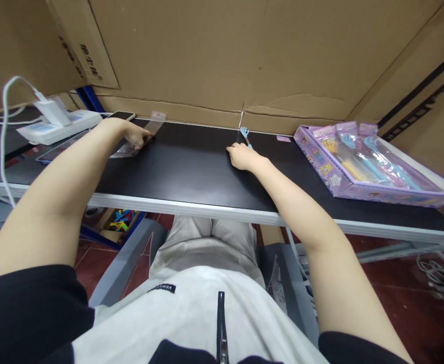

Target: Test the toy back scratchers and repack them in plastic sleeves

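Observation:
My left hand (136, 136) is at the back left of the black table, its fingers closed on a clear plastic bag (157, 120) that lies flat and shows on both sides of the hand. My right hand (241, 155) rests near the middle of the table, fingers curled around a small back scratcher (245, 133) with a light-blue, hand-shaped claw. The claw sticks out beyond the fingers toward the cardboard wall, and most of the handle is hidden by the hand.
On the right stands a purple display box (335, 182) with several bagged scratchers. A white power strip (60, 129) with a charger and cable lies left, near a phone (121, 116). A cardboard wall (214, 55) closes off the back. A pink tag (283, 138) lies near it.

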A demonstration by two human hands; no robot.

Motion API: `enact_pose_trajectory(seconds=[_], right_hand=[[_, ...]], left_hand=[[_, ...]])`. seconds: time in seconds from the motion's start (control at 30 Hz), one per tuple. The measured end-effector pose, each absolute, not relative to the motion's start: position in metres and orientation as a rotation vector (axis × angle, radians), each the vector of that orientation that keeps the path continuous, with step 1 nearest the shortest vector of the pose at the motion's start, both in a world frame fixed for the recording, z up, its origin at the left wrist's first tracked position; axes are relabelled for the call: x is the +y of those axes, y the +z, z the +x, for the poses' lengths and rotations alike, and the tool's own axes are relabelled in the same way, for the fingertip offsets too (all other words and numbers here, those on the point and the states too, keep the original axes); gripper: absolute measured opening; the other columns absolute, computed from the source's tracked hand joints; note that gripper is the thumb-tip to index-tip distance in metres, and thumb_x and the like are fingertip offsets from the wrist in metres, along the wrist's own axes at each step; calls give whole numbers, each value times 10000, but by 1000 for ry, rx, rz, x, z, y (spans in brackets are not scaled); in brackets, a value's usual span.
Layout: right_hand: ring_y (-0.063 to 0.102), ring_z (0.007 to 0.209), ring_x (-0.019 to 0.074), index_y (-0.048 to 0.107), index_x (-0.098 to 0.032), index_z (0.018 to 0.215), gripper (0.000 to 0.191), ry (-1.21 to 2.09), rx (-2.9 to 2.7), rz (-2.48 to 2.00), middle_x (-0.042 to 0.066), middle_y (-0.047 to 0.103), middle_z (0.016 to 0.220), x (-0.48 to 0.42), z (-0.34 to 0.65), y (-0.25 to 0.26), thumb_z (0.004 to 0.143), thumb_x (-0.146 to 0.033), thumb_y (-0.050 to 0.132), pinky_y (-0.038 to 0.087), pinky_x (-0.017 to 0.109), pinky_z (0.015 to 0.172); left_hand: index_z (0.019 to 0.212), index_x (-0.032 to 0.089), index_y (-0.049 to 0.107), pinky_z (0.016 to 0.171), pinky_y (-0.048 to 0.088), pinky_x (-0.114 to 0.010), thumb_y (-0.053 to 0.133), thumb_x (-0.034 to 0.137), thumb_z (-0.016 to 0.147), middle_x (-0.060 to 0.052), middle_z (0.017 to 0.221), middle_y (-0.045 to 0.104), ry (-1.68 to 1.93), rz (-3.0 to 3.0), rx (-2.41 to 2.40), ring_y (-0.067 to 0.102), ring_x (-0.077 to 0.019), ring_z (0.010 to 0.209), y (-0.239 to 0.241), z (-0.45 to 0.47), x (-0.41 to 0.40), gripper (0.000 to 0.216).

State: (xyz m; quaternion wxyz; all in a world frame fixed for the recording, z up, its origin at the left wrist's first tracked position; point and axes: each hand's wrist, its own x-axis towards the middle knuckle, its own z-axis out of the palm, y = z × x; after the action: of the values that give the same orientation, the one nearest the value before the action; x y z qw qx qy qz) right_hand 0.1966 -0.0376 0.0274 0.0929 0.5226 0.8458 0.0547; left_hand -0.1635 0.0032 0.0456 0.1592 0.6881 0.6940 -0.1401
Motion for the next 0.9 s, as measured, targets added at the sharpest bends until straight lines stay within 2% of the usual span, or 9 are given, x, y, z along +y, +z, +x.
enact_pose_trajectory(seconds=[0.17, 0.3, 0.37, 0.47, 0.57, 0.67, 0.8, 0.9], right_hand=[[593, 1477, 421, 607, 6, 1562, 563, 166, 2515, 1553, 294, 603, 1570, -37, 196, 27, 1077, -100, 340, 503, 486, 1195], [590, 1475, 422, 607, 3, 1562, 568, 164, 2519, 1557, 298, 604, 1565, -36, 197, 26, 1073, -101, 337, 504, 489, 1187], [589, 1475, 422, 608, 0, 1563, 570, 162, 2521, 1558, 297, 604, 1565, -36, 197, 25, 1073, -98, 335, 502, 487, 1185], [590, 1475, 423, 608, 0, 1563, 570, 159, 2523, 1561, 299, 605, 1562, -36, 197, 25, 1070, -92, 336, 498, 487, 1185], [593, 1470, 427, 606, 11, 1561, 573, 156, 2526, 1557, 305, 607, 1554, -36, 197, 26, 1063, -82, 339, 496, 490, 1186], [590, 1474, 426, 609, 15, 1557, 571, 160, 2523, 1554, 307, 607, 1553, -36, 196, 26, 1064, -85, 340, 495, 486, 1188], [588, 1476, 416, 600, 5, 1568, 572, 166, 2512, 1558, 301, 600, 1567, -36, 196, 26, 1068, -92, 340, 497, 476, 1186], [585, 1482, 413, 603, -3, 1567, 563, 167, 2507, 1557, 289, 599, 1572, -37, 196, 27, 1077, -103, 344, 496, 468, 1189]], left_hand=[[1735, 23, 321, 1282, 432, -414, 542, -13, 503, -179, 1773, 443, -333, 2074, 1903, 517, -272, 1584, 42, -150, 10, 1252], [1736, 60, 364, 1244, 446, -320, 594, 22, 574, -128, 1746, 517, -329, 2142, 1867, 574, -221, 1505, 44, -143, 9, 1186], [1739, 70, 389, 1231, 436, -278, 629, 112, 667, -124, 1714, 563, -339, 2182, 1843, 582, -224, 1499, 47, -140, 9, 1099], [1731, 133, 458, 1212, 451, -308, 642, 320, 789, -111, 1638, 639, -411, 2216, 1823, 601, -287, 1495, 49, -140, 12, 978], [1720, 209, 498, 1211, 456, -376, 643, 532, 831, -94, 1564, 694, -474, 2240, 1819, 621, -345, 1466, 47, -140, 17, 957], [1710, 231, 518, 1215, 448, -413, 620, 677, 843, -100, 1544, 707, -498, 2277, 1808, 619, -365, 1459, 44, -137, 19, 980], [1713, 241, 520, 1196, 468, -415, 587, 823, 840, -125, 1601, 664, -486, 2308, 1833, 603, -384, 1474, 39, -134, 19, 1051], [1747, 247, 465, 1239, 436, -456, 558, 902, 832, -157, 1737, 522, -428, 2309, 1898, 519, -424, 1561, 34, -136, 21, 1130]])
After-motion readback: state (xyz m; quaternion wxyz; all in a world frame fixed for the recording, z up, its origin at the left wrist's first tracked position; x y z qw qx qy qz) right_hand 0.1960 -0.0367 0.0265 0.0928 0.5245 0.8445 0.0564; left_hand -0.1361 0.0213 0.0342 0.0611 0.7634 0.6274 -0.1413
